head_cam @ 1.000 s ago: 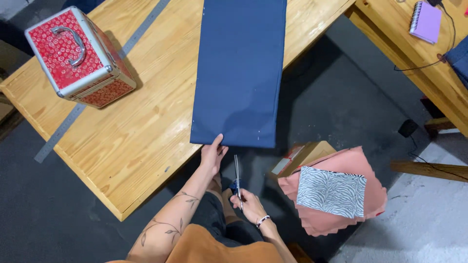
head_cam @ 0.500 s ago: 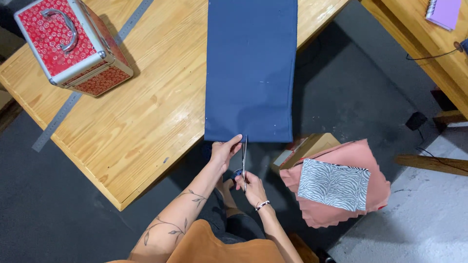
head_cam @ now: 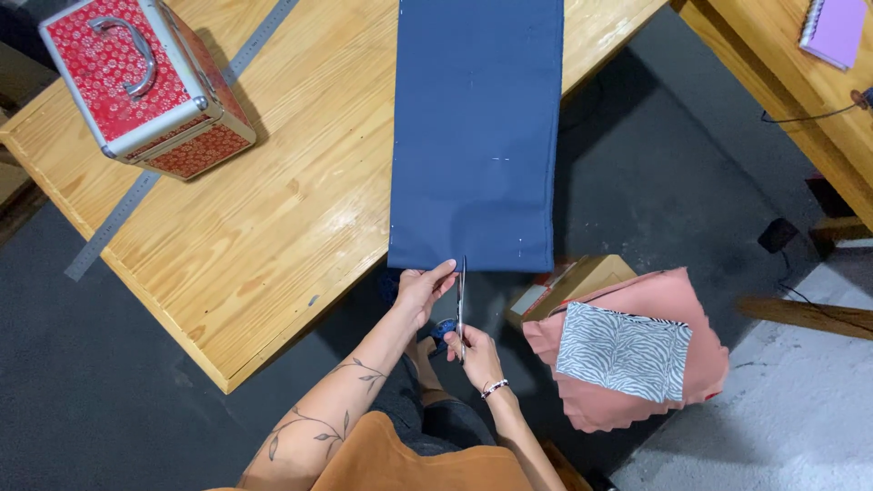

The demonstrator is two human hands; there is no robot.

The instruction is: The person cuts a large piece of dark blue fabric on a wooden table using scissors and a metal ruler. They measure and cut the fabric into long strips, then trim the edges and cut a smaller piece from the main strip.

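A long dark blue cloth lies on the wooden table, its near end hanging just past the table's edge. My left hand pinches the cloth's near edge at the left of centre. My right hand grips a pair of scissors by the blue handles, blades pointing up at the cloth's hem. The blade tips touch or just meet the hem beside my left fingers.
A red patterned case with metal trim and a handle stands at the table's far left. A metal ruler lies beside it. Pink fabric with a zebra-print piece rests on a box at lower right. A second table with a purple notebook is at upper right.
The scissors have moved up from below the cloth until the blades reach the hem. My left hand has shifted along the near edge and now pinches it.
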